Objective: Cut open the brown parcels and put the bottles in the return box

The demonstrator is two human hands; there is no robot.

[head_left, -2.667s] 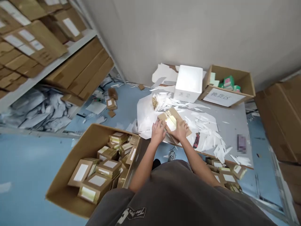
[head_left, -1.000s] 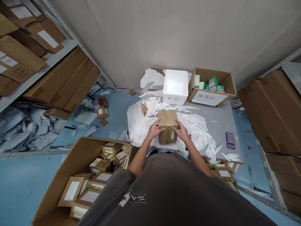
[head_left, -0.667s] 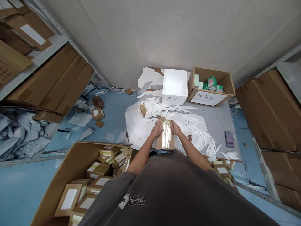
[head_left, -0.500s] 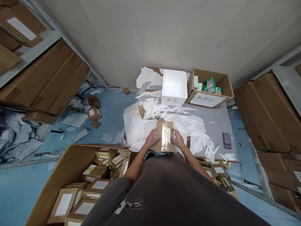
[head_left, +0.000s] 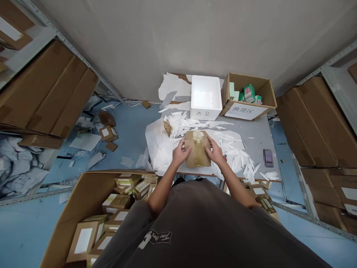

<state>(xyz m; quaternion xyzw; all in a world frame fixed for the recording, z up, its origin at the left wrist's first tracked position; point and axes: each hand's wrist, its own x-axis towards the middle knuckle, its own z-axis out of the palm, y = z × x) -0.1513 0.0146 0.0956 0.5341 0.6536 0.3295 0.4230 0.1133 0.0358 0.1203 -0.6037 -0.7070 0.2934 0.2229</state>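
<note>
A small brown cardboard box (head_left: 198, 152) with a wide strip of shiny tape down its middle is held over the front of the grey table (head_left: 258, 139). My left hand (head_left: 180, 152) grips its left side, and my right hand (head_left: 215, 150) grips its right side. Torn white paper strips (head_left: 181, 124) lie behind and around the box. A pair of red-handled tools beside my right hand is mostly hidden by it.
Behind stand a white foam box (head_left: 205, 113) and a carton (head_left: 247, 111) holding green boxes. A large carton (head_left: 69, 197) of small parcels is at lower left. Shelves with cartons flank both sides. A blurred purple item (head_left: 268, 158) lies at the table's right.
Both hands have moved the box up and away from my body. The face with the white label no longer shows; a taped face without that label is up.
</note>
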